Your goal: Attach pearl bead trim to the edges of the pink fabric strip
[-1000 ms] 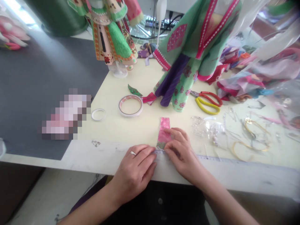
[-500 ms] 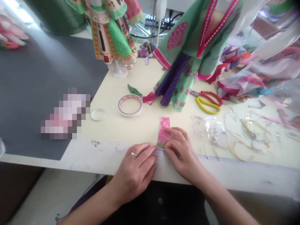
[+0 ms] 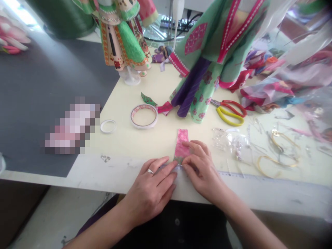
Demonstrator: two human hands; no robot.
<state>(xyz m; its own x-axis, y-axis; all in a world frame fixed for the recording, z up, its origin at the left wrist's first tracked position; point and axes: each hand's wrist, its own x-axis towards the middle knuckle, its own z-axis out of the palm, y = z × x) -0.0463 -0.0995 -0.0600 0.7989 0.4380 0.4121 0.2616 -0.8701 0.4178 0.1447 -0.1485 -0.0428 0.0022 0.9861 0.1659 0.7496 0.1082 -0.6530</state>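
Observation:
A narrow pink patterned fabric strip (image 3: pixel 182 147) lies lengthwise on the cream tabletop (image 3: pixel 158 141), its lower end reaching a metal ruler (image 3: pixel 230 174). My right hand (image 3: pixel 199 169) grips the strip's lower part, with fingers over its right side. My left hand (image 3: pixel 153 190), wearing a ring, presses in from the left, fingertips against the strip's lower end. Together the hands hide that end and part of the ruler. Both hands rest near the table's front edge.
A tape roll (image 3: pixel 144 116) and a small tape ring (image 3: pixel 108 126) lie left of the strip. Red-and-yellow-handled scissors (image 3: pixel 229 114), a plastic bag of beads (image 3: pixel 230 141) and gold wire (image 3: pixel 275 162) lie right. A green-robed doll (image 3: pixel 197 69) stands behind, beside a grey mat (image 3: pixel 52 103).
My left hand has slid right and slightly up, its fingers closer over the strip's lower end. The strip and my right hand have barely moved.

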